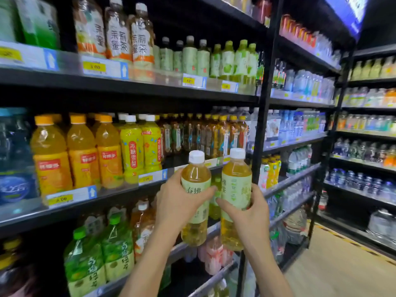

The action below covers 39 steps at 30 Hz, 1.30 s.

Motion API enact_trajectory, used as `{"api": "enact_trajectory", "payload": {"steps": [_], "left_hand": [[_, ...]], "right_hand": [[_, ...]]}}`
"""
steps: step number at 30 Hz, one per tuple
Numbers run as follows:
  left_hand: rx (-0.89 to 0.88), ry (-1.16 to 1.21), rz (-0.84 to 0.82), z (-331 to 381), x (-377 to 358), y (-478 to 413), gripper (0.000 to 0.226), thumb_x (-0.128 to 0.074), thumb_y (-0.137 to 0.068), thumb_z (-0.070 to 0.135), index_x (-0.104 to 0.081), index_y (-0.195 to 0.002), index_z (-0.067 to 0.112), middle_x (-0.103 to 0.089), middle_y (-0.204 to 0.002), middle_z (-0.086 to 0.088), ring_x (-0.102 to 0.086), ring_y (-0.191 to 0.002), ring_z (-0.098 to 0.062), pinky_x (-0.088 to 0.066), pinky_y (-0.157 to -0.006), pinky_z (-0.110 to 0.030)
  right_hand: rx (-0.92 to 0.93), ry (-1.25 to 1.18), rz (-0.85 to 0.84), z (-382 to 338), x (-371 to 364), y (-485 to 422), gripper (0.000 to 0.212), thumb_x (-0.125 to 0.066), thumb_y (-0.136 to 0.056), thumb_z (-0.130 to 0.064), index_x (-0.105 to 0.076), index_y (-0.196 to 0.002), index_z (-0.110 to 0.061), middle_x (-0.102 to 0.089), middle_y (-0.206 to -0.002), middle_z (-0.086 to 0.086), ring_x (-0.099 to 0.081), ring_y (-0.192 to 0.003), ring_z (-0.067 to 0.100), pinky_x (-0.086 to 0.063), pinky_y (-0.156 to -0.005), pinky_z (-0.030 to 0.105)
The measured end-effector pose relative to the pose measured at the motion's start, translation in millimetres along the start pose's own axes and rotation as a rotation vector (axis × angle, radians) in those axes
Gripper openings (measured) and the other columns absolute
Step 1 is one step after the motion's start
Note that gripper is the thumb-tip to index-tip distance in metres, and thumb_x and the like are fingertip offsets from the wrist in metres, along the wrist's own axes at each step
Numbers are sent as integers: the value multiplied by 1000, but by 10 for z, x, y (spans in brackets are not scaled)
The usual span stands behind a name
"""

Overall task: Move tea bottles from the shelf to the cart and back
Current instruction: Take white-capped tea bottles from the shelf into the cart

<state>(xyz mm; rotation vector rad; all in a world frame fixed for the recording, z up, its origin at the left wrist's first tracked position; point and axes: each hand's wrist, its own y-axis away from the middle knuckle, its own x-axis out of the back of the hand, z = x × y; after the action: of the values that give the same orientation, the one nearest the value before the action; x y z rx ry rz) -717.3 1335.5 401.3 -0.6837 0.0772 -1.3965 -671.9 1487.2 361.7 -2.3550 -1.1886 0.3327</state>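
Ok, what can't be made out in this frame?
All in the head view:
- Cart: nowhere in frame, so its place is unknown.
- Left bottle label: lower text covered by the left hand.
- Right bottle label: side covered by the right hand.
- Bottle behind the held pair: mostly hidden between them.
- Far price tags: too small and blurred to read.
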Motion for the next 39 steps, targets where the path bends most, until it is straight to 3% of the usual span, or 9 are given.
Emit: {"api": "enact_trajectory", "payload": {"steps": [4,10,15,24,28,31,35,39], "left_hand": [[20,10,55,177,-298,-254,39,-87,-62,54,-65,-88,37,-71,-83,18,-67,-81,0,-59,-77,-40],[8,-23,116,497,-628,-567,38,-86,-65,52,-66,-93,35,-72,-86,16,-68,-84,-1,-58,-73,-34],[-28,-76,192,736,-678,-833,39,-85,-63,56,-66,-88,33,-73,-82,15,-69,-80,-3,-60,-75,-42],[-145,8,243,1203,-450,-1460,33,-87,-66,46,-72,-89,29,-75,-83,14,-71,-81,-3,-60,-80,-40],[-216,44,194,1377,-310,-1731,35,-86,-70,46,-73,-99,31,-76,-94,16,-72,-90,-4,-59,-85,-40],[-266,17,173,1522,-208,-1915,36,-85,-71,47,-71,-101,33,-75,-95,17,-72,-89,-1,-59,-81,-34],[-307,-13,204,1686,-86,-2119,26,-85,-74,42,-71,-92,31,-76,-87,17,-72,-78,1,-54,-63,-21],[-318,39,226,1845,42,-2317,24,-85,-75,34,-71,-93,26,-76,-81,14,-73,-74,-2,-55,-55,-20]], "right_hand": [[-2,-44,-86,99,166,-487,47,-90,-68,-21,-61,-104,-29,-72,-92,-10,-69,-84,7,-59,-76,37],[76,-97,-186,95,321,-1176,50,-89,-70,-24,-61,-111,-27,-70,-98,-11,-66,-88,-1,-57,-74,24],[145,-159,-251,-41,280,-1647,55,-88,-71,-27,-59,-118,-26,-68,-102,-13,-65,-90,-3,-56,-73,21],[265,-262,-275,-527,-24,-2481,52,-91,-65,-30,-62,-108,-26,-71,-101,-8,-69,-93,11,-59,-81,41],[317,-298,-270,-723,-171,-2762,53,-90,-68,-29,-62,-113,-24,-71,-104,-8,-68,-94,8,-60,-82,38],[344,-339,-270,-835,-302,-2931,56,-90,-68,-30,-61,-115,-24,-70,-107,-9,-68,-97,8,-59,-84,37],[368,-366,-294,-948,-494,-3143,61,-89,-69,-28,-59,-121,-21,-69,-112,-6,-67,-101,11,-58,-86,35],[369,-381,-310,-1096,-627,-3403,56,-91,-66,-27,-61,-113,-22,-70,-107,-4,-68,-97,13,-59,-86,40]]}}
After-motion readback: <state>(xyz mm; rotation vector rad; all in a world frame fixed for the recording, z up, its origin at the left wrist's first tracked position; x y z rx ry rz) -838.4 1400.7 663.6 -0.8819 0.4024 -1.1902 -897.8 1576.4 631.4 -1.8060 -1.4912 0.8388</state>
